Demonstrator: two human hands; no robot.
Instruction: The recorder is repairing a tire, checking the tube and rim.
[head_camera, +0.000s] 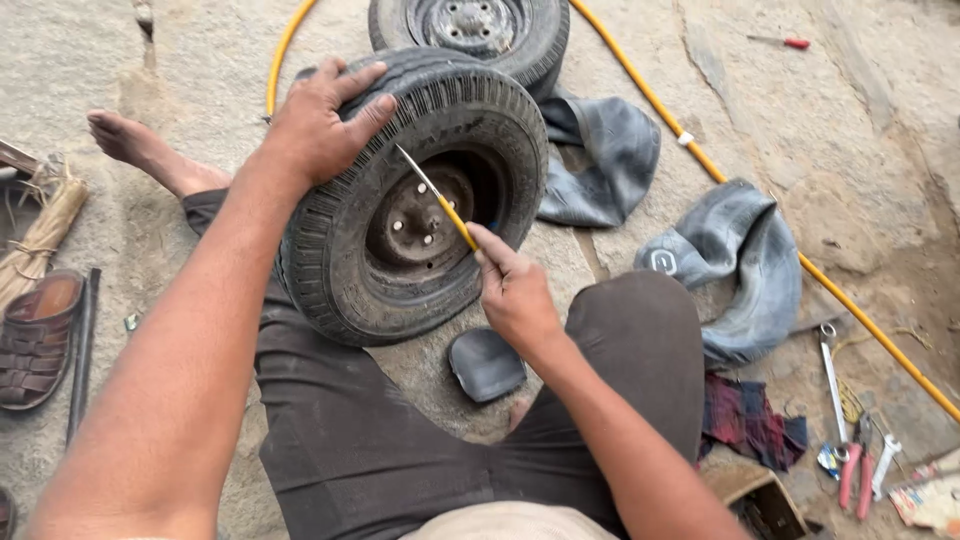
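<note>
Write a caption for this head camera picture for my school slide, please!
Seated on stony ground, a person steadies a small tyre with the left hand while the right hand pokes a yellow-handled screwdriver at its tread.

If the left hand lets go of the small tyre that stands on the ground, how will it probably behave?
The tyre stands on its tread, steadied by the left hand, so it would probably roll or tip over. Its metal hub suggests it is heavy for its size. The thick ribbed rubber looks stiff, unlike the limp inner tube nearby.

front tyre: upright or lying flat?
Upright, tilted a little. The tyre stands on its tread on the ground, wheel face toward the camera, with the left hand on top steadying it.
</note>
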